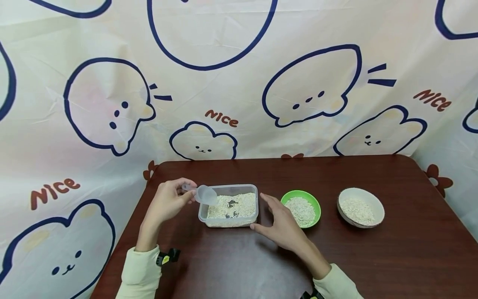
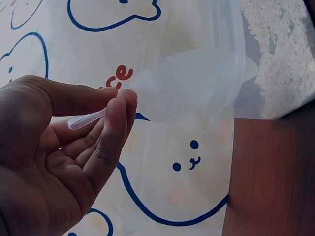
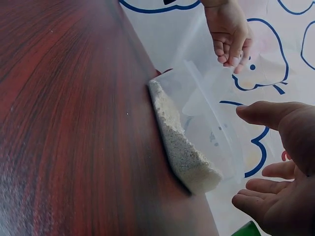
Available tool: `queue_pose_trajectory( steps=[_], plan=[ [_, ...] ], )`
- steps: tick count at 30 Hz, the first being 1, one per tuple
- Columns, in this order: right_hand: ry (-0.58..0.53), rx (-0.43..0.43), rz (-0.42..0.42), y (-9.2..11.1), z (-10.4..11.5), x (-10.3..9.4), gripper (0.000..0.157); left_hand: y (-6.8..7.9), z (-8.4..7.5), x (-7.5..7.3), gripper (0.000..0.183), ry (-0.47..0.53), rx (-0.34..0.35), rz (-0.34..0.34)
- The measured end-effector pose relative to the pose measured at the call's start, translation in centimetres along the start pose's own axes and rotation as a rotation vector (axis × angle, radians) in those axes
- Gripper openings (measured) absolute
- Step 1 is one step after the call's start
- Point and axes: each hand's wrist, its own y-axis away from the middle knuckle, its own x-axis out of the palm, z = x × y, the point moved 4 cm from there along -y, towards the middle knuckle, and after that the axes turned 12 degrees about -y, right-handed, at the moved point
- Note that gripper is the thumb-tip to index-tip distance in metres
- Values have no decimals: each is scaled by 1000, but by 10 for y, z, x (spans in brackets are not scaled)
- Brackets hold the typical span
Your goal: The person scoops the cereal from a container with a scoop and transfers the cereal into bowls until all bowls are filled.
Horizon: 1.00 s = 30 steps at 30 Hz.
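Observation:
My left hand (image 1: 169, 201) pinches the short handle of a translucent plastic scoop (image 1: 206, 195) between thumb and fingers. The scoop's bowl overlaps the left rim of a clear rectangular container (image 1: 257, 199) in the head view, and looks empty in the left wrist view (image 2: 182, 88). White rice (image 1: 242, 201) lies in the container, with small bare patches showing the bottom. At the container's right side my right hand (image 1: 281, 224) is held with thumb and fingers spread apart, holding nothing. Its thumb tip comes close to the container's front right corner.
Right of the container stands a green bowl (image 1: 318, 207) of rice, partly behind the right hand. Farther right is a white bowl (image 1: 380, 207), also with rice. All stand on a dark brown table (image 1: 418, 232) before a patterned cloth backdrop (image 1: 246, 95).

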Motion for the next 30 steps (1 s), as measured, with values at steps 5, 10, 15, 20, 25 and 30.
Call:
queue_pose_trajectory(
  steps=[5, 10, 15, 20, 25, 30],
  plan=[
    [-12, 4, 7, -1, -2, 4, 94, -2, 1, 4, 12, -12, 11, 44],
    [-71, 10, 18, -3, -5, 10, 94, -3, 2, 14, 13, -17, 15, 96],
    [-132, 22, 30, -4, -7, 15, 94, -3, 5, 31, 14, 45, -10, 135],
    [-153, 34, 29, -4, -10, 18, 93, -5, 4, 49, 14, 147, -30, 160],
    [-201, 38, 35, -5, -13, 21, 93, -7, -3, 65, 14, 241, -44, 160],
    [-277, 47, 22, -7, -17, 25, 90, -9, -12, 75, 17, 324, -34, 157]
  ],
)
